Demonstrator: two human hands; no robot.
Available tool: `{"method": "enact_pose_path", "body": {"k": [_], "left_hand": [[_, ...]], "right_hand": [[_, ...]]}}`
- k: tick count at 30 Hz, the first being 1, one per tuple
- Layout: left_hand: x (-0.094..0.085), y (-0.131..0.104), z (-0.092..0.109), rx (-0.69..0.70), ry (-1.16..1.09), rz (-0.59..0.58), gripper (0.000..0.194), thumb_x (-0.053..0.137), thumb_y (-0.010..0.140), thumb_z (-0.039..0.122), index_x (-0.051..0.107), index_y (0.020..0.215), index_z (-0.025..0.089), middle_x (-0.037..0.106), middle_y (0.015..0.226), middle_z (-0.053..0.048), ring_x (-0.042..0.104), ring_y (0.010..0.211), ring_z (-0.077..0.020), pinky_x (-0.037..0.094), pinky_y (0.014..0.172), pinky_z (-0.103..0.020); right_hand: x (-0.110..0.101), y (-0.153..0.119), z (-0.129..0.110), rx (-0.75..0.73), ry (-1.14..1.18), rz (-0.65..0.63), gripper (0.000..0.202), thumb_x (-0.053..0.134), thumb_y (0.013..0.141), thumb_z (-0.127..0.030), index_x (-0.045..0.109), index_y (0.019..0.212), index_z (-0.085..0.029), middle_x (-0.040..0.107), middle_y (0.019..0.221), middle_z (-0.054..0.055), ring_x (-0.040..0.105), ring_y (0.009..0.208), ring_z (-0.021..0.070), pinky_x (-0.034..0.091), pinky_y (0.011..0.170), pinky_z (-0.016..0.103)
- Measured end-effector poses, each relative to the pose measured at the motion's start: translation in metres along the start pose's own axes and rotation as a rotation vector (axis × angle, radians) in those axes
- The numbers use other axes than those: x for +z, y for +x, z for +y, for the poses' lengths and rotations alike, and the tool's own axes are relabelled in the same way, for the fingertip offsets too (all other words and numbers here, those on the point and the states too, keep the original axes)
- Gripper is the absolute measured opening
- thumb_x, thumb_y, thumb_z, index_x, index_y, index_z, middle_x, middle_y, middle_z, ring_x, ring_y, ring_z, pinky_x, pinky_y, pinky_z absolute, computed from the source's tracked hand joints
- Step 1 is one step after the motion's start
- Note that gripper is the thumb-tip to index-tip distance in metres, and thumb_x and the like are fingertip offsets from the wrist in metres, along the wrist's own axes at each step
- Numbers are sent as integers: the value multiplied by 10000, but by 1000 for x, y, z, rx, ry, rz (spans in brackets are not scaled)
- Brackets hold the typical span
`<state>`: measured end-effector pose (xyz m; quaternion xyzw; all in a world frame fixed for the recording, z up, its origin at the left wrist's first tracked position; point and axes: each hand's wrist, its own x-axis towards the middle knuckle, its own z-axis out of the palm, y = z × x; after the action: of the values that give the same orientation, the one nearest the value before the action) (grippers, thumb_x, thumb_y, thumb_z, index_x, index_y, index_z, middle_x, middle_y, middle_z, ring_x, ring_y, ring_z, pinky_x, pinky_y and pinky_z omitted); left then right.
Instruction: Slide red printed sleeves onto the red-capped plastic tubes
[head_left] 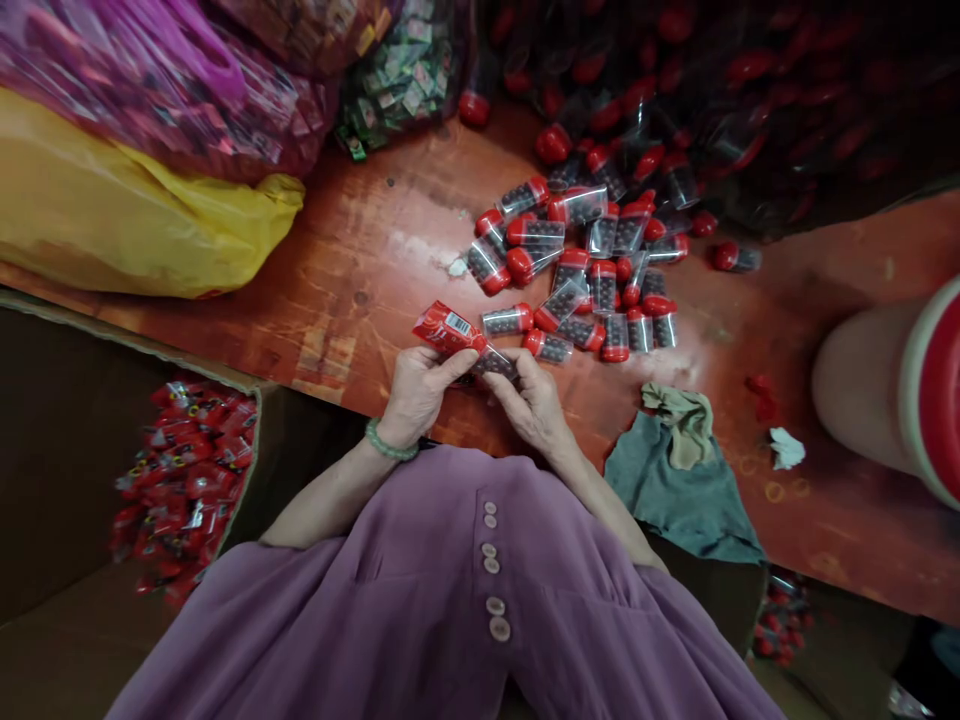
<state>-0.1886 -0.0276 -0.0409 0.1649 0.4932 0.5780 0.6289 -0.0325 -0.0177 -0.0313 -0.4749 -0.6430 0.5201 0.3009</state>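
Red wrapper sleeve sits pinched in the left hand, thumb clamped over its lower end, barcode label up, held just above the table's near edge in front of the person's purple shirt. Right hand touches it from the other side, fingers closed around a clear capped vial with dark pellets inside; the vial's end looks to meet the sleeve's open end, though how far in it is I cannot tell, fingers hide the joint. Step in hand, as I judge it: sleeving one vial into a red wrapper, about midway. Next move likely calls for holding the sleeve mouth open with the left thumb and sliding the vial straight along its axis, no twisting, or the film may bunch. Green bead bracelet on left wrist. Just beyond the hands, a loose pile of red-capped vials lies on the red-brown table, unwrapped, several within easy reach. Left and lower, a cardboard box holds a heap of red wrapped pieces. Right of the hands, a grey-green cloth on the table edge. Far back left, yellow bag and pink bag; far back right, a dark bag of more red-capped vials. Large red-and-white object at right edge, unclear what.
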Motion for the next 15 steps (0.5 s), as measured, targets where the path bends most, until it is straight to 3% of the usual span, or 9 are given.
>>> {"method": "enact_pose_path", "body": {"k": [3,7,12,15], "left_hand": [[0,2,3,22,3,-34,286,899,624,392,776,757,171,751,753,-11,660,664,-113,541,702,-239],[4,2,10,26,-42,-79,357,886,628,454,785,822,171,773,833,-61,728,797,-196,576,816,-324],[5,4,15,20,-70,-96,333,854,667,472,787,801,175,774,793,-70,734,763,-214,595,724,-331],[5,6,15,38,-28,-101,327,840,683,479,784,776,170,768,772,-66,723,720,-199,587,697,-312]], "right_hand": [[2,2,2,3,40,-18,214,552,965,-421,549,1046,-223,597,694,-49,576,556,101,470,582,264],[8,5,2,-7,117,-49,269,513,980,-467,519,1107,-230,570,685,-59,560,551,98,464,585,257],[5,6,-3,-42,93,-171,292,419,1026,-428,503,1220,-227,580,735,-36,583,653,120,488,711,295],[5,6,-4,-57,49,-159,257,418,1027,-406,526,1166,-219,575,720,-33,575,662,126,484,721,295]]}}
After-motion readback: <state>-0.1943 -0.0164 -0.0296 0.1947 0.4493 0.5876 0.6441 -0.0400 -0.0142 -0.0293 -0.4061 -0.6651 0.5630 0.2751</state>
